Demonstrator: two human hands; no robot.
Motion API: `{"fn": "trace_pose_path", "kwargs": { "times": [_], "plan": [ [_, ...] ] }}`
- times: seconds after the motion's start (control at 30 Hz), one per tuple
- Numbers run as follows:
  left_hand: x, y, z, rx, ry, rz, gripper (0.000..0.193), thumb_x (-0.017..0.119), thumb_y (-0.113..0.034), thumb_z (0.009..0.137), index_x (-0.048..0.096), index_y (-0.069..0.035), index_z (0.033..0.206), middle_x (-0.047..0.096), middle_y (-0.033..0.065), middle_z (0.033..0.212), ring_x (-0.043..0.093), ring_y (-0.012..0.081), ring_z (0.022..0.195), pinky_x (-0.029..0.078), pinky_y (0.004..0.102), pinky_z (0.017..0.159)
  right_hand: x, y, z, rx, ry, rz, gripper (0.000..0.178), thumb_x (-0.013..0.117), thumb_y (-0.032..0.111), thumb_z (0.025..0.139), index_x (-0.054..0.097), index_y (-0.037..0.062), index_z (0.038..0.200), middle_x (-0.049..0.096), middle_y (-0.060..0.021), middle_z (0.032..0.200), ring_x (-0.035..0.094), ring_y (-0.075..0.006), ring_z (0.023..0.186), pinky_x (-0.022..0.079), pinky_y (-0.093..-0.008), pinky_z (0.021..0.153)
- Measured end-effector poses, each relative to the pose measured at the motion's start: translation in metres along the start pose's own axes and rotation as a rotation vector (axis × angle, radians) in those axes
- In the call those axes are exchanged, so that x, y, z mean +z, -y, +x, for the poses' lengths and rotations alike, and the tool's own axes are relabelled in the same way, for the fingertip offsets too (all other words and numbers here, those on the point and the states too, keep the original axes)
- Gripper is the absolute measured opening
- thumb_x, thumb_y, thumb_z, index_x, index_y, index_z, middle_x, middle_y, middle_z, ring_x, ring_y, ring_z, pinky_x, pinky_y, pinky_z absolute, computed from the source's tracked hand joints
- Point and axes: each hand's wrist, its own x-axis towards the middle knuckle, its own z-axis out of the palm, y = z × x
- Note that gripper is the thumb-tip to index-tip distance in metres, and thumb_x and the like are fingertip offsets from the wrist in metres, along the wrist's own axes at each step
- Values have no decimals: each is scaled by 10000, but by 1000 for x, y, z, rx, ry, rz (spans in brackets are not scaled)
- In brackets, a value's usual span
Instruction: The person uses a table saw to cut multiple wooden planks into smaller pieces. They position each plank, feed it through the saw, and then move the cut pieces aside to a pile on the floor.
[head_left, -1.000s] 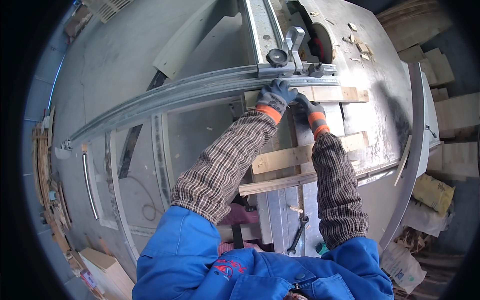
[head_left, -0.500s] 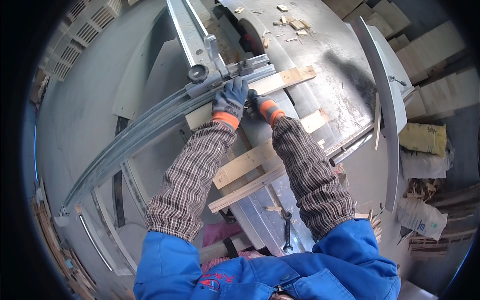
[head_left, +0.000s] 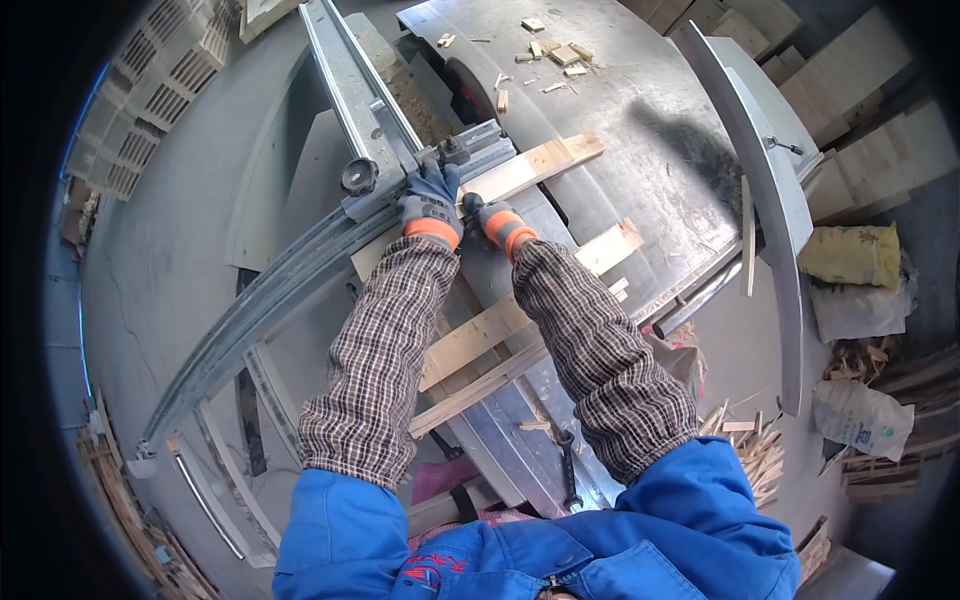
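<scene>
A pale wooden board [head_left: 530, 172] lies along the metal fence [head_left: 330, 240] of a sliding table saw. My left hand [head_left: 431, 208], in a grey-blue glove with an orange cuff, is closed over the board, its fingertips against the fence. Beside it, my right hand [head_left: 497, 222], gloved alike, is closed at the board's near edge. Whatever its curled fingers hold is too small or hidden to make out. Closer to me, a second wooden board [head_left: 475, 340] passes under my right forearm, with a thin wooden strip [head_left: 475, 391] next to it.
Beyond the fence, the round saw blade [head_left: 478, 85] shows in part. Wood offcuts [head_left: 565, 55] are scattered on the metal saw table [head_left: 640, 90]. A wrench [head_left: 569, 470] lies near my body. Sacks [head_left: 850, 255] and stacked boards stand to the right, plastic crates [head_left: 165, 95] at upper left.
The view has shifted a little, so the saw and boards sit further left in the upper part. Both hands stay at the same board by the fence.
</scene>
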Motion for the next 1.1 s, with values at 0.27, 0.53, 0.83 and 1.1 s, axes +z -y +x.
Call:
{"fn": "trace_pose_path", "kwargs": {
  "times": [0.27, 0.53, 0.83, 1.1],
  "plan": [
    [7, -1, -4, -12, -192, 61, 698, 697, -258, 789, 366, -190, 1400, 432, 101, 1262, 500, 254, 1089, 515, 386, 787, 1, 10, -12, -96, -96, -35, 526, 621, 566, 837, 735, 53, 872, 685, -77, 696, 629, -198, 549, 487, -351, 557],
    [8, 7, -16, -16, -248, -114, 795, 752, -436, 702, 394, -259, 1388, 410, 94, 1279, 439, 331, 1170, 467, 447, 914, -15, 15, -25, -80, 12, 166, 477, 655, 513, 854, 709, 46, 772, 656, -57, 621, 591, -175, 480, 464, -321, 497],
    [4, 13, -13, -10, -226, -129, 791, 720, -392, 706, 383, -179, 1390, 453, 104, 1285, 415, 286, 1206, 319, 435, 1030, -11, 20, -24, -94, -7, 146, 477, 634, 506, 873, 684, 56, 722, 634, -57, 593, 574, -179, 474, 455, -311, 490],
    [4, 5, -11, 28, -241, -21, 818, 679, -446, 716, 368, -156, 1415, 485, 97, 1240, 423, 233, 1152, 289, 373, 966, -15, 9, -6, -84, 63, 249, 480, 632, 500, 861, 691, 35, 760, 658, -95, 661, 608, -217, 539, 475, -349, 549]
  ]
}}
